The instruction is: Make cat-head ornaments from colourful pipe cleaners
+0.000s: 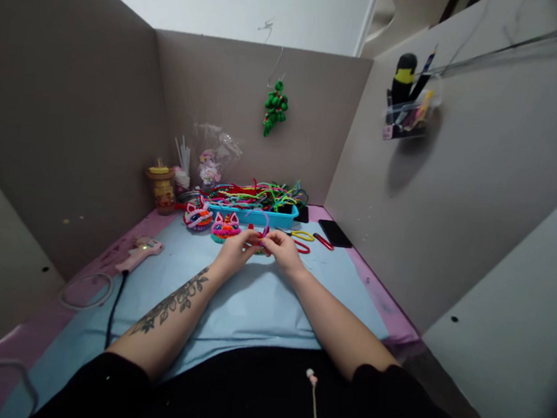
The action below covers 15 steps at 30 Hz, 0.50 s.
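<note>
Above the light blue mat [268,302], my left hand [237,251] and my right hand [282,248] meet, fingers pinched together. A purple pipe cleaner [266,220] curves up from between the fingertips. My right fingers close on its lower part. My left fingers pinch a small piece with red and purple on it, mostly hidden by the hands. Just left of them stands a fuzzy unicorn head [226,228] with pink ears and an orange horn. Beside it sits a second fuzzy figure [198,217] with pink ears.
Behind the hands is a blue tray [257,217] heaped with colourful pipe cleaners [250,196]. Yellow-handled scissors [302,236], a red-handled tool [324,241] and a black phone [335,233] lie right. A pink glue gun [139,255] lies left with its cord. Partition walls surround the table.
</note>
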### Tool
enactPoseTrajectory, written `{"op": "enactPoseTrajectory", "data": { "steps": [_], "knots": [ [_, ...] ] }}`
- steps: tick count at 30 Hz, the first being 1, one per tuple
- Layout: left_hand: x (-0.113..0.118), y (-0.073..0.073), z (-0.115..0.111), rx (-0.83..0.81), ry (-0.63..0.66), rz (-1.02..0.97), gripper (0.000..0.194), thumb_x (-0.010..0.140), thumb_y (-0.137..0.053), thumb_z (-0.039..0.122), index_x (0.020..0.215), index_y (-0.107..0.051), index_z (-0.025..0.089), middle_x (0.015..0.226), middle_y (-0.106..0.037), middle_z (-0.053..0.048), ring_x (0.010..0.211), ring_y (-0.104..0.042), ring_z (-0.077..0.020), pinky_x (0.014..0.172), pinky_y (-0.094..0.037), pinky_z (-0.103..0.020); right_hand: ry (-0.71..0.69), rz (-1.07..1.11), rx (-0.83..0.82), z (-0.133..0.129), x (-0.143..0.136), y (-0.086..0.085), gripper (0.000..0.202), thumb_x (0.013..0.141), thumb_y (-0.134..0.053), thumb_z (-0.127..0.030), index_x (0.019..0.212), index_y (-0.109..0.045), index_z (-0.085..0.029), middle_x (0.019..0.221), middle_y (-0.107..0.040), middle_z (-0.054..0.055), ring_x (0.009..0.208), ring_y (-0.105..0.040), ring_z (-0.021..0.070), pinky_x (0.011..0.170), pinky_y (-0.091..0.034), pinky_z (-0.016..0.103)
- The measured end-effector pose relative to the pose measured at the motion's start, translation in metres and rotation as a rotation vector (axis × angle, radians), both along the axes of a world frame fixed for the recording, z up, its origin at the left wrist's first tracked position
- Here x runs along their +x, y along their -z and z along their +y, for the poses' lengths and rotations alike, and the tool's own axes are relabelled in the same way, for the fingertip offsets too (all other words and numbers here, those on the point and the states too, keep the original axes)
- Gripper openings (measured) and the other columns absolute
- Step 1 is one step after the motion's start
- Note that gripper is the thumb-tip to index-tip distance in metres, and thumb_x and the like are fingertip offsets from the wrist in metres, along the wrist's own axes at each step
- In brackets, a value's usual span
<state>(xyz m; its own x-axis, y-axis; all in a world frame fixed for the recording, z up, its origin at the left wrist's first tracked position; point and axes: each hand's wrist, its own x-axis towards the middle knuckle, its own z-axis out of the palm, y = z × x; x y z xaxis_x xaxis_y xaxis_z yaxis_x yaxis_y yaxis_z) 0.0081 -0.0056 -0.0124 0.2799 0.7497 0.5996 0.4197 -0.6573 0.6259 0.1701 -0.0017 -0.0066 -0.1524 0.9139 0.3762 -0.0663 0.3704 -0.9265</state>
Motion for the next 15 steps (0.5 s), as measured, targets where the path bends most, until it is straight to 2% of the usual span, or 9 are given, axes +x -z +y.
{"op": "enactPoseTrajectory", "data": {
  "steps": [3, 6, 10, 15],
  "knots": [
    [0.002, -0.001, 0.002, -0.133, 0.026, -0.069, 0.029, 0.075, -0.060, 0.033, 0.098, -0.064, 0.015, 0.088, -0.069, -0.007, 0.079, -0.065, -0.0174, 0.068, -0.052, -0.026, 0.064, -0.071, 0.102, 0.001, 0.001, 0.003, 0.017, 0.073, -0.058, -0.034, 0.071, -0.054, -0.018, 0.056, -0.051, -0.004, 0.051, -0.047, 0.0096, 0.050, -0.039, 0.022],
    [0.004, -0.003, 0.002, -0.239, 0.038, -0.091, 0.028, 0.078, -0.055, 0.036, 0.088, -0.068, 0.014, 0.077, -0.070, -0.006, 0.071, -0.064, -0.0169, 0.064, -0.051, -0.025, 0.123, -0.143, 0.203, -0.002, 0.002, 0.004, 0.015, 0.075, -0.056, -0.032, 0.073, -0.054, -0.018, 0.062, -0.052, -0.003, 0.057, -0.048, 0.0108, 0.054, -0.040, 0.023],
    [0.005, -0.007, 0.000, -0.390, 0.102, -0.172, 0.031, 0.077, -0.055, 0.038, 0.088, -0.069, 0.011, 0.072, -0.069, -0.006, 0.067, -0.063, -0.0161, 0.060, -0.050, -0.025, 0.151, -0.202, 0.283, -0.007, 0.000, 0.002, 0.012, 0.075, -0.055, -0.031, 0.075, -0.053, -0.018, 0.068, -0.054, -0.001, 0.061, -0.051, 0.0121, 0.058, -0.042, 0.024],
    [0.004, -0.009, -0.002, -0.406, 0.072, -0.214, 0.032, 0.072, -0.062, 0.036, 0.089, -0.070, 0.010, 0.071, -0.069, -0.006, 0.066, -0.062, -0.0160, 0.061, -0.050, -0.025, 0.156, -0.245, 0.341, -0.009, 0.000, 0.001, 0.010, 0.076, -0.052, -0.029, 0.077, -0.053, -0.019, 0.069, -0.054, -0.001, 0.062, -0.052, 0.0126, 0.060, -0.043, 0.025]
  ]
}}
